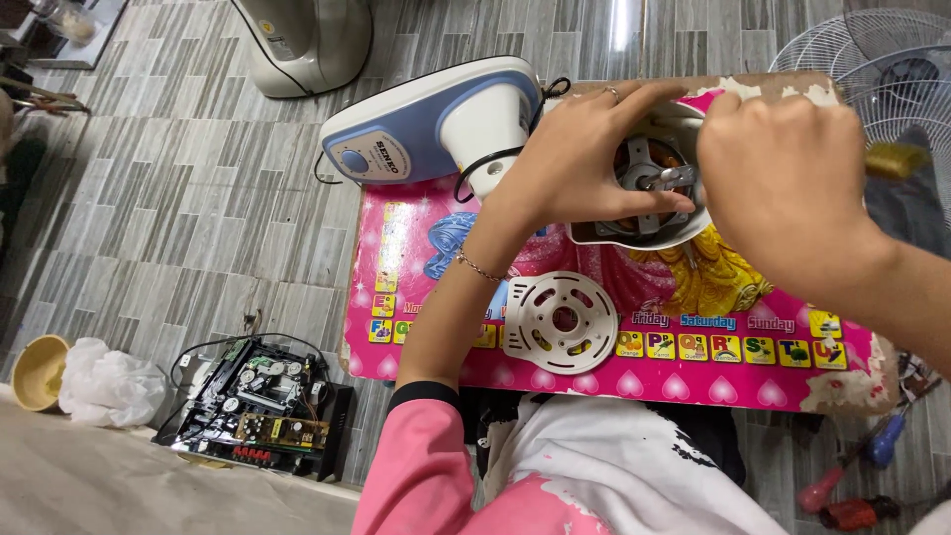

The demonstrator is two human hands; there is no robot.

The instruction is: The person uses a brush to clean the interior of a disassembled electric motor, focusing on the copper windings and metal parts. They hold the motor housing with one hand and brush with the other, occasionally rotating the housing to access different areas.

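Observation:
My left hand (584, 159) grips the white housing of a fan motor (649, 178) that rests on a small pink table (713, 372). My right hand (783, 168) is closed around a tool with a yellow handle (897, 159), its tip hidden at the motor's metal core. The fan's white and blue base (436, 124) lies on its side at the table's far left, joined to the motor by a black cable (485, 163). A round white cover plate with slots (562, 322) lies flat on the table in front of the motor.
A white fan grille (872, 59) leans at the far right. An open circuit board assembly (263, 406) sits on the tiled floor at the left, beside crumpled white plastic (109, 386) and a yellow bowl (38, 372). Red and blue tool handles (857, 485) lie at lower right.

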